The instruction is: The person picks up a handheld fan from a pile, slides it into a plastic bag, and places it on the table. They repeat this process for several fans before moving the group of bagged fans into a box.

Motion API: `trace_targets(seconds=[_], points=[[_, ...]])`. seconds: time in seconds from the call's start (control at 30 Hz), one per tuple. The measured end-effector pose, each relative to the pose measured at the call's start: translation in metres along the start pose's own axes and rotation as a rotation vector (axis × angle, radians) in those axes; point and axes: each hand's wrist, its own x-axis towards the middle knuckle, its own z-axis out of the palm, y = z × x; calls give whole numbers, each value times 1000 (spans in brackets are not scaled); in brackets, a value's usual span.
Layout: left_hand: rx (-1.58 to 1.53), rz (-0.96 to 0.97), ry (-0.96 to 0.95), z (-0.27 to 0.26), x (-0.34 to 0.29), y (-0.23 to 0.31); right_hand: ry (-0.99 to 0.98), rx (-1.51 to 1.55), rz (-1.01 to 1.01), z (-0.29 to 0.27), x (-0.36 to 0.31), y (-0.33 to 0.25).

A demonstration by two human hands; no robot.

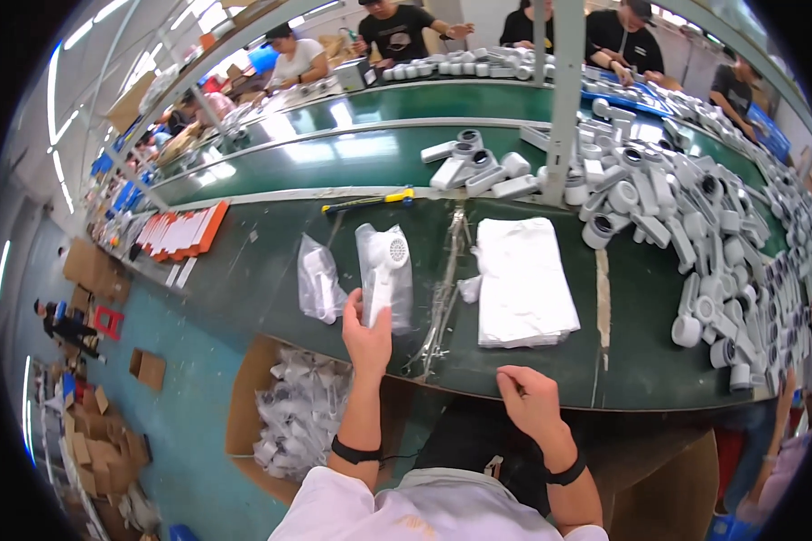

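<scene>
The white shower head (386, 270), inside a clear bag, lies straight out on the far side of the left hand (367, 343), its long axis running near to far with a slight lean to the right at the far end. The round, holed face is at the far end; the handle points back to the person. The left hand is the nearer one, partly closed around the handle's near end, thumb on the right and fingers on the left, its forearm reaching up from the near side. A second bagged piece (318, 281) lies just to the left, on the surface (271, 311).

The right hand (532, 406) is well apart, to the right and nearer, at the surface's near edge. Its fingers are curled in toward the thumb; it seems to hold nothing, though I cannot tell about anything small. Beyond it, on the far side, lies the stack of white bags (525, 284)
</scene>
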Motion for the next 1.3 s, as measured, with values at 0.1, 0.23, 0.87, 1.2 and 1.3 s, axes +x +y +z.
trace_targets(seconds=[0.1,0.23,0.87,1.2,1.3], points=[[671,460,196,-28,22,-20,-21,93,158,8,-3,13],[887,475,282,-26,43,-43,54,63,163,9,-6,25],[377,483,-194,64,-34,-40,285,-647,67,-159,152,117],[266,321,-208,53,-36,-24,-102,-1021,-2,-179,264,234],[263,315,-210,55,-34,-23,-38,-1079,-53,-188,263,245]])
